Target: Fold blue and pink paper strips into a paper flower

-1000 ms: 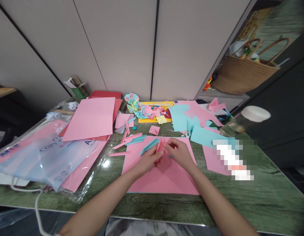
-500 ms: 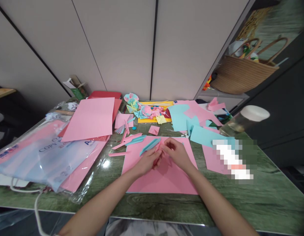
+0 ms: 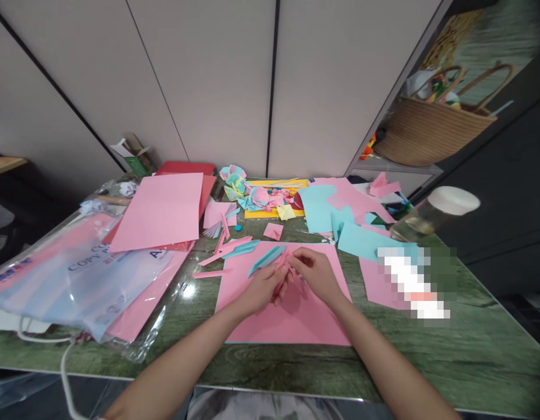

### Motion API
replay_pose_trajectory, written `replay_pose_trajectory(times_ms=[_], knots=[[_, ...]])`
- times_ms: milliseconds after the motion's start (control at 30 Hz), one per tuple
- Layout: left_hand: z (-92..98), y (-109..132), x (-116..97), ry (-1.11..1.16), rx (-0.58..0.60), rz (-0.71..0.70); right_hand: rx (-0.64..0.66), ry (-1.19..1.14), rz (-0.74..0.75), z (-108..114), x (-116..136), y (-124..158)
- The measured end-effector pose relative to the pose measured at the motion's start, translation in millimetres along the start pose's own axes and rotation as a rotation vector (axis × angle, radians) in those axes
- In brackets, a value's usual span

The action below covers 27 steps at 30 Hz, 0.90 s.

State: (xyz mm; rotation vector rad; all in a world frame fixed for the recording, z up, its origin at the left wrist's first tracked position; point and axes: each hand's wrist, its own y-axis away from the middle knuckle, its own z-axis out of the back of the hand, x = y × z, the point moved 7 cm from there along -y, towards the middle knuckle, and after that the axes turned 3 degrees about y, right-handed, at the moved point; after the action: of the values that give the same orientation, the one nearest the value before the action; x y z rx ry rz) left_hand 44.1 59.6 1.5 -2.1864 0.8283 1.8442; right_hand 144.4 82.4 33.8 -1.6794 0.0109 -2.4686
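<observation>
Over a large pink paper sheet (image 3: 296,324), my left hand (image 3: 265,286) is closed around a small folded piece of pink paper (image 3: 286,256). The fingertips of my right hand (image 3: 312,268) pinch the same piece from the right side. Its exact shape is mostly hidden by my fingers. Just beyond my left hand lie folded blue paper strips (image 3: 266,260). Pink strips (image 3: 226,249) and more folded blue strips (image 3: 241,249) rest at the sheet's upper left corner. A small pink folded square (image 3: 273,231) sits past the sheet's far edge.
Paper flowers (image 3: 235,178) and a yellow sheet (image 3: 252,214) bearing small coloured pieces are at the back. Stacked pink paper (image 3: 160,210) and a plastic paper bag (image 3: 121,280) cover the left. Blue paper (image 3: 361,241) and a white-lidded bottle (image 3: 431,216) stand right.
My right fingers have shifted very slightly against the folded pink paper. Both hands stay in nearly the same place, and the things on the table have not moved.
</observation>
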Motion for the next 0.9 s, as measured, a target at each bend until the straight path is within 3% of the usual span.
replay_pose_trajectory(times_ms=[200, 467, 600, 733, 900], knots=[[1.5, 0, -1, -0.021, -0.038, -0.052, 0.011, -0.062, -0.008, -2, 0, 0], [0.5, -2, 7, 0.092, -0.043, 0.023, -0.019, -0.059, 0.005, -5, -1, 1], [10.0, -6, 8, 0.206, -0.049, 0.037, 0.004, -0.004, -0.024, 1, -7, -4], [36.1, -14, 6, 0.389, -0.156, -0.033, -0.002, 0.296, -0.012, 11, -15, -8], [54.7, -16, 11, 0.42, -0.308, -0.041, 0.075, 0.721, 0.08, -2, -26, -4]])
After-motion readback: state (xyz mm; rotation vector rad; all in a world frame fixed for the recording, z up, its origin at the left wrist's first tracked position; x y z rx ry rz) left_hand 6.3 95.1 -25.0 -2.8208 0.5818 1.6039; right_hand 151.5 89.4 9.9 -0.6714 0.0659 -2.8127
